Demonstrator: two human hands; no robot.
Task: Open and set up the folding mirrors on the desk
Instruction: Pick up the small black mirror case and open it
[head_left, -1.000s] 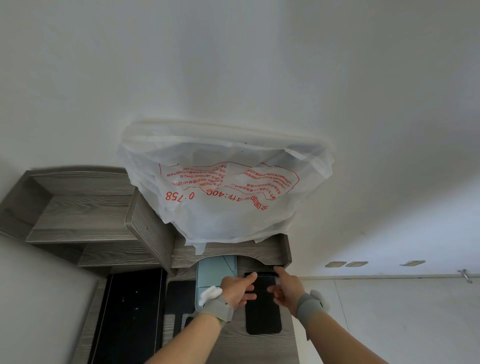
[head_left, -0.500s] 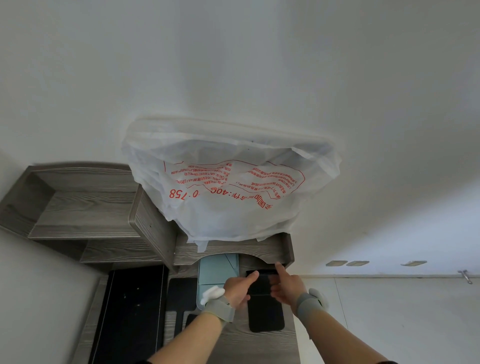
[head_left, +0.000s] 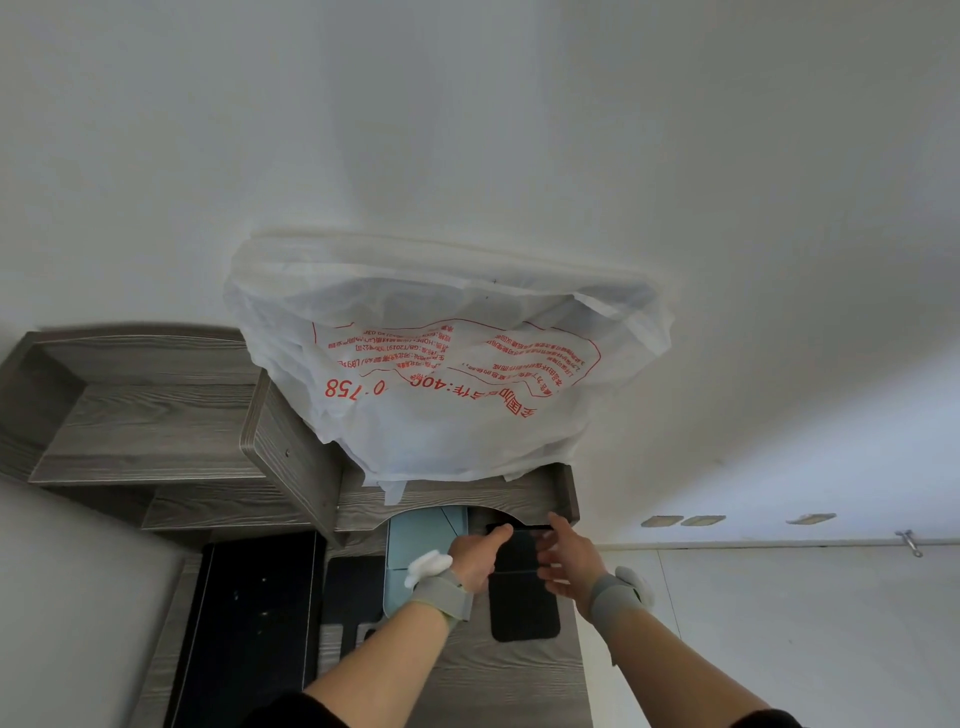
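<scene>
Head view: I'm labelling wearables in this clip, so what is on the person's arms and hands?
Both forearms are bare, dark sleeves pushed near the elbows. Left hand and right hand are ungloved; each wrist carries a grey strap with a white padded piece.

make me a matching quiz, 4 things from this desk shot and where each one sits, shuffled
Things:
1. black mirror
2. blue mirror
3. white bag
4. left hand

Places:
A. on top of the shelf
B. left of the black mirror, under the shelf edge
C. on the desk between both hands
D. at the black mirror's left edge

Pairs: 1-C, 2-B, 3-A, 4-D
</scene>
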